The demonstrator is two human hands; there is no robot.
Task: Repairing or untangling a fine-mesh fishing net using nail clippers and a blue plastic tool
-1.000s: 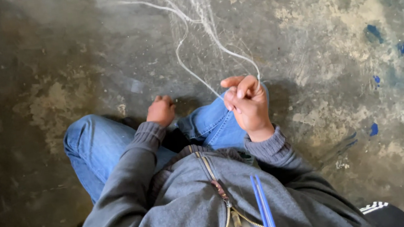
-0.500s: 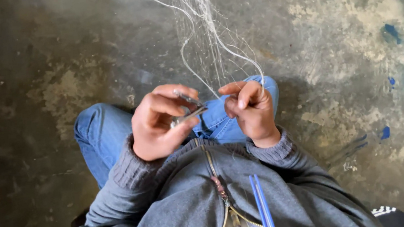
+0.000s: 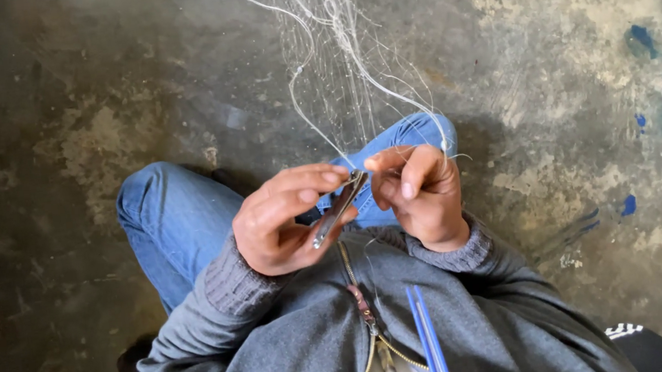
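Note:
My left hand (image 3: pixel 281 220) grips a small metal clipper (image 3: pixel 337 208), its tip pointing up toward my right hand. My right hand (image 3: pixel 418 193) pinches fine white net strands (image 3: pixel 334 62) that run away across the floor to the top of the view. The clipper's tip meets the pinched strand between the two hands. Both hands hover over my crossed legs in blue jeans (image 3: pixel 179 226). I wear a grey zip-up top (image 3: pixel 298 345).
A thin blue stick (image 3: pixel 427 340) lies against my chest. The worn concrete floor (image 3: pixel 53 117) carries blue paint spots (image 3: pixel 642 38) at the right. A dark shoe (image 3: pixel 647 345) shows at the lower right corner.
My left hand rose from the floor by my knee with the clipper and brought it up to the strand held by my right hand.

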